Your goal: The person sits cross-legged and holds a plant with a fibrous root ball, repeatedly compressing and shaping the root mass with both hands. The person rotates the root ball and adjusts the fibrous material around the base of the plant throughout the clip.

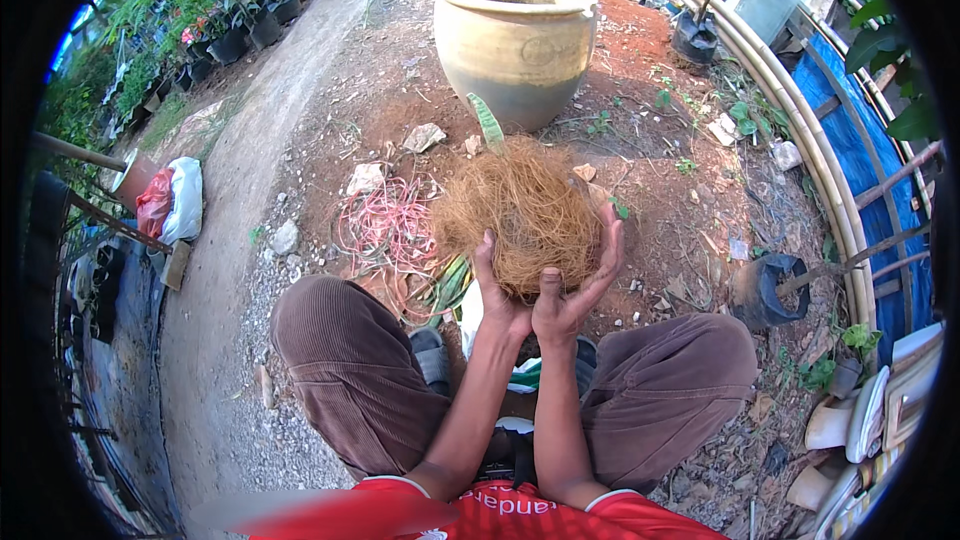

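Observation:
In front of my knees I hold a loose ball of brown coconut fibre (520, 210) between both hands. My left hand (497, 295) cups it from the lower left, its thumb pressed up against the strands. From the lower right my right hand (585, 290) curves around it, fingers along the side and thumb at the front. A green mottled leaf (486, 122) stands up behind the top of the ball; I cannot tell whether it grows from it. On the soil to the left lies a tangle of pink plastic string (385, 235), with long green leaves (452, 288) beside it.
A large cream glazed pot (515, 50) stands just beyond the ball. Stones (425, 137) dot the red soil. Black potted plants (265, 30) line the path at far left. A bamboo rail (800, 130) and a black plastic planter (770, 290) are at right.

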The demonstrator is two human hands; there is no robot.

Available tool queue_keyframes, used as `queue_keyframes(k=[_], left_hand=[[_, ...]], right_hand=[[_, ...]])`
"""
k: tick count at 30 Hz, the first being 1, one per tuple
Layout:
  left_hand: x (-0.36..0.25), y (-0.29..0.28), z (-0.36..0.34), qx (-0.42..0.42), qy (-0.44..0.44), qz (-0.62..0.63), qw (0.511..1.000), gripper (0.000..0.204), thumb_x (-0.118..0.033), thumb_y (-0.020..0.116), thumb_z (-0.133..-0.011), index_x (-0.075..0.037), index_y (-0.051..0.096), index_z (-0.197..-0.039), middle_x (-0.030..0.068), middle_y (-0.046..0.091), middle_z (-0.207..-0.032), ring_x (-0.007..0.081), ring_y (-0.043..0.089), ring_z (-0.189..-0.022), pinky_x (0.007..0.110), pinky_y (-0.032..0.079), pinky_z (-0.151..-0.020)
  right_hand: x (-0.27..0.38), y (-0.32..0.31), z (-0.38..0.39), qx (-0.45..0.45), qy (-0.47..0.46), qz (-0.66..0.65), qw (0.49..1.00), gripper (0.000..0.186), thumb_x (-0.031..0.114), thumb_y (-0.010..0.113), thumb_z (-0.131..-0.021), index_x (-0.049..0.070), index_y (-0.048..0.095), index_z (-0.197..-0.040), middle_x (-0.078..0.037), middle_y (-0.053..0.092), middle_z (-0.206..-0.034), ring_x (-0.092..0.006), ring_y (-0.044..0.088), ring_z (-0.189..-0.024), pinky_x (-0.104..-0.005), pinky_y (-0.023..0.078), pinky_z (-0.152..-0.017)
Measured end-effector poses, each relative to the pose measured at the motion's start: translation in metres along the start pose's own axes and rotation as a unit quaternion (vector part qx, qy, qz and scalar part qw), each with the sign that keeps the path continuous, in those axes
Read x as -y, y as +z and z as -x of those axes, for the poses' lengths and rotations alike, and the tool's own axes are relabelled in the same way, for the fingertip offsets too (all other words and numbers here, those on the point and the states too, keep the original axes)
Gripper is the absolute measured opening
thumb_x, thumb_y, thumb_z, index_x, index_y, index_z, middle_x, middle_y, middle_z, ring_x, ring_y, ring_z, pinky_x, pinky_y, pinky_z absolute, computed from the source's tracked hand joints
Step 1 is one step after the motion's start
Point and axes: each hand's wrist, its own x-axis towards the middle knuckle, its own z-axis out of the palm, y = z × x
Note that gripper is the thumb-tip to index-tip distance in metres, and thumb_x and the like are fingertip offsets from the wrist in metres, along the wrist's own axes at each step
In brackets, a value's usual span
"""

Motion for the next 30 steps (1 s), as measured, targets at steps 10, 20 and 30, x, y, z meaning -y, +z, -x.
queue_keyframes(k=[10,20,30], left_hand=[[0.029,0.007,0.017,0.105,-0.082,-0.055,0.990,0.071,-0.050,0.062,-0.097,-0.001,0.043,-0.146,0.0154,0.057,-0.140,0.0285,0.057,-0.128,0.043,0.043,-0.114],[0.007,-0.020,-0.017,0.099,0.121,-0.257,0.954,0.120,-0.054,0.082,-0.077,-0.010,0.008,-0.161,0.0178,0.036,-0.153,0.0312,0.039,-0.140,0.045,0.031,-0.118],[-0.004,-0.038,-0.019,0.060,0.049,-0.050,0.996,0.069,-0.029,0.072,-0.090,-0.002,0.039,-0.144,0.0156,0.059,-0.131,0.0283,0.061,-0.120,0.044,0.055,-0.100]], right_hand=[[0.001,-0.023,-0.015,-0.125,0.045,-0.083,0.988,0.031,0.031,0.054,-0.101,0.000,0.061,-0.103,-0.024,0.064,-0.123,-0.0393,0.059,-0.121,-0.0516,0.040,-0.110],[-0.033,-0.033,0.004,-0.143,0.446,-0.581,0.666,0.056,0.045,0.049,-0.102,0.005,0.052,-0.142,-0.013,0.061,-0.136,-0.0313,0.061,-0.121,-0.0513,0.053,-0.101],[-0.001,0.003,-0.003,-0.129,0.376,-0.395,0.828,0.056,0.042,0.043,-0.106,0.004,0.045,-0.147,-0.013,0.052,-0.146,-0.0284,0.050,-0.134,-0.0470,0.041,-0.113]])
